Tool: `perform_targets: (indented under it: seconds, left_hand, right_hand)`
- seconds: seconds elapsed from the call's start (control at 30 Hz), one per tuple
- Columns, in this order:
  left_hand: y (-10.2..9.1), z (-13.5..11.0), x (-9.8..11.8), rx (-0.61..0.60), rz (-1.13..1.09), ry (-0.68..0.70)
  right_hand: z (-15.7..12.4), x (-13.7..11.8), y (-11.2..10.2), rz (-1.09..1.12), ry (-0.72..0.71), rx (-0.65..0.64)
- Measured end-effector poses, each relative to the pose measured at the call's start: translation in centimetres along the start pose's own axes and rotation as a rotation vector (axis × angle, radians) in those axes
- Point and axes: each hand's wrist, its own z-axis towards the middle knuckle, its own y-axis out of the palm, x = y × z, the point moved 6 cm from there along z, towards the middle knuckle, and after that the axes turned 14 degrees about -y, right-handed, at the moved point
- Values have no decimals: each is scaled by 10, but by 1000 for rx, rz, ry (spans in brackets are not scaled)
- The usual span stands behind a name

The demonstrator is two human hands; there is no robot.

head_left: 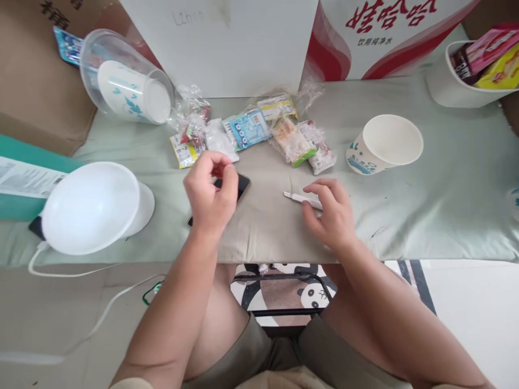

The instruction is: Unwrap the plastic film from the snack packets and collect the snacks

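Note:
My left hand (213,189) is raised above a dark phone (244,185) on the cloth, thumb and forefinger pinched together. Whatever may be between those fingertips is too small or hidden to make out. On the right, my right hand (331,212) has its thumb and fingers curled around a slim white utility knife (298,198), whose grey tip points left. Just beyond both hands lies a row of small wrapped snacks, among them a blue packet (249,129), a green-edged packet (292,141) and a yellow-and-white packet (183,152).
A white paper cup (367,156) stands to the right. A clear plastic cup (121,54) with a paper cup inside leans at back left. Nearer is a white lamp-like object (91,208) with a cable. Cartons (227,48) line the back; a white bin (450,89) holds packets.

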Motion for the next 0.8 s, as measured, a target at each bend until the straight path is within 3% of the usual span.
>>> perform_targets:
  seconds: [0.13,0.23,0.3,0.37,0.47,0.53,0.67,0.8]
  left_hand:
    - [-79,-7,3,290,282,43]
    - [-131,-11,-5,466,660,-209]
    - [-151,-11,-17,422,857,-459]
    - [-158,-9,-31,275,966,-653]
    - [-157,-6,-47,100,964,-749]
    - [-157,-3,-49,116,931,-697]
    - [-162,1,-41,323,866,-500]
    - [-148,-6,1,460,769,-97]
  right_hand:
    - [10,-7,13,63,5,15]
    - [12,-7,19,90,19,42]
    - [10,-6,22,98,34,64]
    - [8,-2,22,96,58,75]
    - [4,9,18,76,106,91]
    - [1,19,10,47,133,122]
    - [-6,41,-11,-31,206,176]
    - [-15,64,-36,-224,257,269]
